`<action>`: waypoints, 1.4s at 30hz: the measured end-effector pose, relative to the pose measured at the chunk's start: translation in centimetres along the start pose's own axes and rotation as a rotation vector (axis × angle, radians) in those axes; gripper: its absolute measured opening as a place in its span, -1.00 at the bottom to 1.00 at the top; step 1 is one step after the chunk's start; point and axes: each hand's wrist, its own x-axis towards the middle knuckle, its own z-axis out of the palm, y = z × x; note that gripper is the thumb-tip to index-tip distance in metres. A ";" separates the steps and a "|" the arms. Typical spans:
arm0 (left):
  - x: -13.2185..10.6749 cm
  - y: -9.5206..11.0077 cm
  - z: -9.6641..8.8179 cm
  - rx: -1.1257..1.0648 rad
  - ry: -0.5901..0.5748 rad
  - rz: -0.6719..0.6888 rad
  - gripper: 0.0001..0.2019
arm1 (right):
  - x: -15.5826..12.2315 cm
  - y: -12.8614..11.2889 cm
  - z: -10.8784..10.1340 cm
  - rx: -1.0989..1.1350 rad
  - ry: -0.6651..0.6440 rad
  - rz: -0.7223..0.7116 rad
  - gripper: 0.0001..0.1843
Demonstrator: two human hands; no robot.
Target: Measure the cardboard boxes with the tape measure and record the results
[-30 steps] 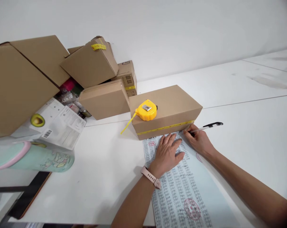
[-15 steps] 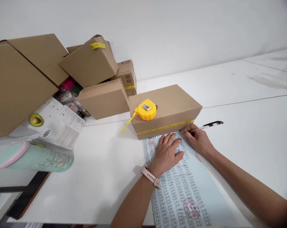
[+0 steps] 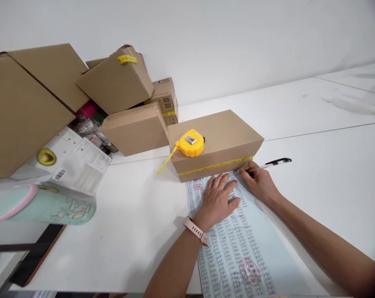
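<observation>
A printed sheet of paper [image 3: 227, 248] with red stamps lies on the white table. My left hand [image 3: 216, 200] rests flat on its upper part, fingers spread, a pink band around the wrist. My right hand [image 3: 261, 184] pinches a pen [image 3: 272, 164] with a black cap end and clear barrel; the fingers cover its tip, at the sheet's upper right edge. Just beyond both hands sits a cardboard box [image 3: 218, 132] with yellow tape along its front, touching or covering the sheet's top edge. On the box lies a yellow tape measure [image 3: 190, 143], its blade slightly pulled out.
Several cardboard boxes [image 3: 134, 128] are piled at the back left against the wall. A mint-green bottle [image 3: 66, 207] with a pink ring lies at the left, near white packaging with an avocado picture [image 3: 46, 157]. A black flat object [image 3: 35, 256] is at the table's left edge.
Almost nothing differs. The view has shifted very slightly; both hands, the pen and the sheet keep their places.
</observation>
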 end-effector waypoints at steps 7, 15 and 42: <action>0.1 0.0 -0.1 -0.008 0.001 0.000 -0.52 | 0.0 0.0 0.0 0.003 0.000 0.001 -0.81; 0.0 0.0 -0.1 -0.014 0.003 0.001 -0.52 | 0.0 0.0 -0.1 -0.014 0.016 0.025 -0.81; 0.0 0.0 -0.1 -0.021 0.005 -0.003 -0.52 | -0.1 -0.9 -0.4 0.033 0.029 0.038 -0.83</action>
